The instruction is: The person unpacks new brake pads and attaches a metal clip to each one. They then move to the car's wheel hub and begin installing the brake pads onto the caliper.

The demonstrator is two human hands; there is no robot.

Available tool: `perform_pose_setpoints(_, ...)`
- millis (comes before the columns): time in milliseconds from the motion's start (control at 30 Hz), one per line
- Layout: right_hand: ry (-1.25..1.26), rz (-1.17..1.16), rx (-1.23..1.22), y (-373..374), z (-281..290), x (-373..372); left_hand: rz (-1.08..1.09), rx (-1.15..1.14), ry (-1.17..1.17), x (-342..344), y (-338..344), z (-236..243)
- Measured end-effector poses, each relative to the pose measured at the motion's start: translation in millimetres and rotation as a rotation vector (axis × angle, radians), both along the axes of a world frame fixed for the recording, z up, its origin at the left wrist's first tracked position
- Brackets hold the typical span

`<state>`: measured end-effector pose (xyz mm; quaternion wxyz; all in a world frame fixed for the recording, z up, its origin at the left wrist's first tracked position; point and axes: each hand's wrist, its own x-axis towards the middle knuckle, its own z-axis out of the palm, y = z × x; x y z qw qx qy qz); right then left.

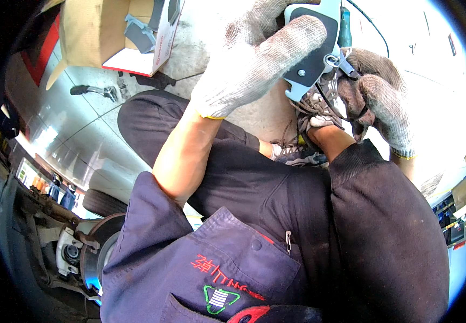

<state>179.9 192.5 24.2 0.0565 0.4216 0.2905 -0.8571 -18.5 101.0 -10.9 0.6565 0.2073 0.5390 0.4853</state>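
Grey notched plate, probably metal, in knit-gloved left hand

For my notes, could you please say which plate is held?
The pale blue plate in the left hand; the black plate lies on the floor, another in the box.

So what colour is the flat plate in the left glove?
The flat plate is pale blue-grey around a dark grey middle; the head view shows it.

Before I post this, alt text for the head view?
A gloved left hand holds a pale-blue plate with a dark face; the gloved right hand is close beside it. An open cardboard box sits at upper left.
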Motion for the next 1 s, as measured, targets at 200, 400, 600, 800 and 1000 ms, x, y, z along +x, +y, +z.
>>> perform_pose_setpoints(200,0.031,0.146,0.781,-55.9,-44.3,21.5,0.004,-0.008,-0.056,-3.3,-1.9,-6.9)
perform_pose_setpoints(400,-0.002,-0.057,0.553,-59.6,-33.5,16.0,0.008,-0.04,-0.191,-8.0,2.7,4.0)
perform_pose_setpoints(600,-0.204,-0.26,0.471,-56.3,-2.7,-12.0,0.026,0.173,-0.325,-3.9,2.5,11.6)
perform_pose_setpoints(800,-0.341,-0.304,0.247,-12.4,43.3,-31.6,0.091,0.052,-0.647,-1.9,-12.3,-21.6)
perform_pose_setpoints(1000,-0.067,-0.306,0.308,-38.2,7.3,1.9,-0.039,0.396,-0.345,17.4,-37.2,-74.1)
